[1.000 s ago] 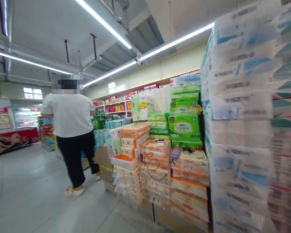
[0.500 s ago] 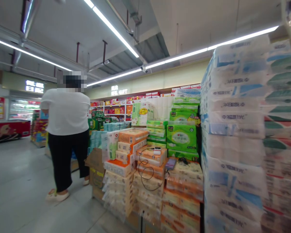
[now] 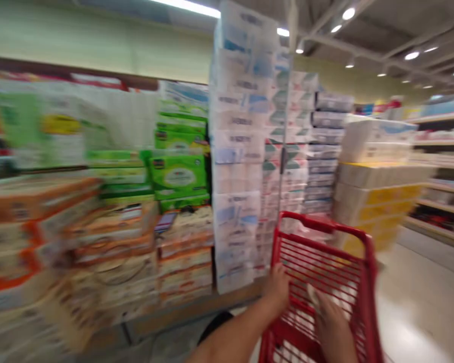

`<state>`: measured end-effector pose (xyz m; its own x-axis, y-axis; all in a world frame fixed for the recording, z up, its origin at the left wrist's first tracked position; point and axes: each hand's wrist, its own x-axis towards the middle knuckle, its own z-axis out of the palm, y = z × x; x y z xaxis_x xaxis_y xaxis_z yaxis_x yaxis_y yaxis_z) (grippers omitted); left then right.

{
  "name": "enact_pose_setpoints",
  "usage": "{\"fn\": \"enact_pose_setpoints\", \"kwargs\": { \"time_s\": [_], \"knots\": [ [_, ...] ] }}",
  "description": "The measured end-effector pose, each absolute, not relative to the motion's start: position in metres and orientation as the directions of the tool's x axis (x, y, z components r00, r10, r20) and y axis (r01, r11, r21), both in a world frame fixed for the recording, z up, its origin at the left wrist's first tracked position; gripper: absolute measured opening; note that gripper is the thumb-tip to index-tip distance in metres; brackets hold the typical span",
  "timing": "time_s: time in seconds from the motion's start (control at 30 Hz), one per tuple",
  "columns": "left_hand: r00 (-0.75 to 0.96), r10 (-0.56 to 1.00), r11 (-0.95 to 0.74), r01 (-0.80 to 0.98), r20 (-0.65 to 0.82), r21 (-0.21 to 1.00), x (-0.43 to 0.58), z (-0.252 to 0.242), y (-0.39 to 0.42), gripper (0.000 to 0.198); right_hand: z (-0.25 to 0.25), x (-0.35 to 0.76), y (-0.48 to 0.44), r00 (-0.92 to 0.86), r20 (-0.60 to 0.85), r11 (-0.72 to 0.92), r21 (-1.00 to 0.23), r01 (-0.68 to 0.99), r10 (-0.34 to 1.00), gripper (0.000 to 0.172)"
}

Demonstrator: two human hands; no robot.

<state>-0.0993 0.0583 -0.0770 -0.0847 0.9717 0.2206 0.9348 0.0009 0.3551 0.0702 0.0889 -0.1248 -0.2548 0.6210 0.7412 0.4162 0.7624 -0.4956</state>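
A red wire shopping cart (image 3: pixel 325 225) stands low in the middle-right of the blurred head view. My left hand (image 3: pixel 278 286) reaches in from below and grips the cart's left wall, fingers curled on the wire. My right hand (image 3: pixel 331 322) lies inside the cart against its red mesh, with something pale at its fingertips that the blur hides. Just beyond the cart rises a tall stack of white and blue tissue packs (image 3: pixel 237 151).
Green tissue packs (image 3: pixel 179 176) and orange-banded packs (image 3: pixel 117 237) fill the pallet display on the left. A stack of white and yellow boxes (image 3: pixel 378 194) stands right of the cart. Store shelves (image 3: pixel 442 166) run along the far right beside pale floor (image 3: pixel 412 312).
The view has swung sharply right and down. The person in the white shirt is out of sight. The red cart and both my hands have come into view.
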Motion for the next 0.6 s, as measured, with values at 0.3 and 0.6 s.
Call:
{"fn": "enact_pose_setpoints", "kwargs": {
  "time_s": [0.3, 0.6],
  "knots": [
    [-0.041, 0.928, -0.027, 0.984, 0.370, 0.178, -0.097, -0.093, 0.094, 0.042, -0.097, 0.093, 0.102, 0.012, 0.591, 0.413, -0.577, 0.705, 0.807, 0.055],
    [-0.039, 0.916, -0.033, 0.984, 0.399, 0.173, -0.090, -0.091, 0.091, 0.038, -0.097, 0.086, 0.115, -0.040, 0.581, 0.487, -0.639, 0.596, 0.813, 0.051]
  ]
}}
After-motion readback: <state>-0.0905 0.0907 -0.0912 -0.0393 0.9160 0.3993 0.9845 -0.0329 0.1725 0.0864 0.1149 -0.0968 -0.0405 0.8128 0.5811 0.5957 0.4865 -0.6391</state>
